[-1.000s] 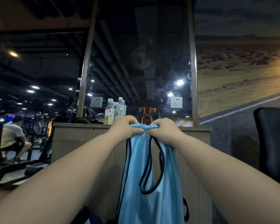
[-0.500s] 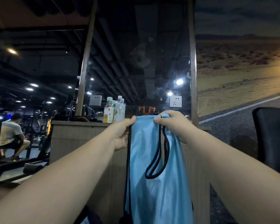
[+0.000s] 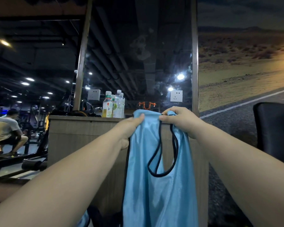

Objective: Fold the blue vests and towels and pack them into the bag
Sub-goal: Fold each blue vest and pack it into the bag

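square up the shoulders before you fold

you've got the blue vest hanging in the air in front of the tabletop. your left hand pinches one shoulder and your right hand is curled round the other strap, fingers closed on cloth both sides. i'd match the two top edges, let it hang straight, then fold lengthways. the fabric looks slippery, so pinch firmly. can't spot the bag from here.

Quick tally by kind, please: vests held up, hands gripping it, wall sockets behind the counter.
Blue vest: 1
Hands gripping it, left hand and right hand: 2
Wall sockets: 2
Total: 5
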Demonstrator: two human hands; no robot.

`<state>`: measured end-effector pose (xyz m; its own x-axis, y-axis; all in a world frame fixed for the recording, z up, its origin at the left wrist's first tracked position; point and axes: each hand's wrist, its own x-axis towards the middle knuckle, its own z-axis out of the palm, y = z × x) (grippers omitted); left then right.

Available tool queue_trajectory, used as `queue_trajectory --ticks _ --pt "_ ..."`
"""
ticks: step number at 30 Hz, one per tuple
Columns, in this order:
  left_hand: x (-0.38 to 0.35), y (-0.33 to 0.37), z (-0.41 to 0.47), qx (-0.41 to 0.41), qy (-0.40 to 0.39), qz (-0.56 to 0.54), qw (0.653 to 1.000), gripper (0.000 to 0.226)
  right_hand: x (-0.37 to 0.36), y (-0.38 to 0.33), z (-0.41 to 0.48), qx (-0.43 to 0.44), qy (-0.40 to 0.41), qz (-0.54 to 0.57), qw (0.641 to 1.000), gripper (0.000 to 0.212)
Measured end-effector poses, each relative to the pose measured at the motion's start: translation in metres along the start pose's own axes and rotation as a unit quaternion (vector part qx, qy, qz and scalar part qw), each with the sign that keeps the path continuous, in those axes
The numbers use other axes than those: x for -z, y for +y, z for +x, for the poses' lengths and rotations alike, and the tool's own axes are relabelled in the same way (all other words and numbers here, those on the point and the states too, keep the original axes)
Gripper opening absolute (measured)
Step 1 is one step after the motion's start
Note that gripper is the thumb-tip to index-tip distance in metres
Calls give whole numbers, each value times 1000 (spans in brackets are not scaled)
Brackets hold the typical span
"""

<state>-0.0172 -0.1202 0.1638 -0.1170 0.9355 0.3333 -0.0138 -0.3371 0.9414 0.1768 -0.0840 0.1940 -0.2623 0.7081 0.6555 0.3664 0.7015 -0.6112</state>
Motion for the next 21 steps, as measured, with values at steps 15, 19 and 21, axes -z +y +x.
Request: queue_trajectory --ticks 15,19,21 --pt "96 -8 26 -32 197 -36 979 32 72 87 6 -193 208 4 959 22" --pt "102 -12 28 -45 209 -25 977 28 74 97 -1 -178 252 38 951 11" --pt "103 -14 29 -45 209 -21 977 29 74 97 -3 -176 253 68 949 13"
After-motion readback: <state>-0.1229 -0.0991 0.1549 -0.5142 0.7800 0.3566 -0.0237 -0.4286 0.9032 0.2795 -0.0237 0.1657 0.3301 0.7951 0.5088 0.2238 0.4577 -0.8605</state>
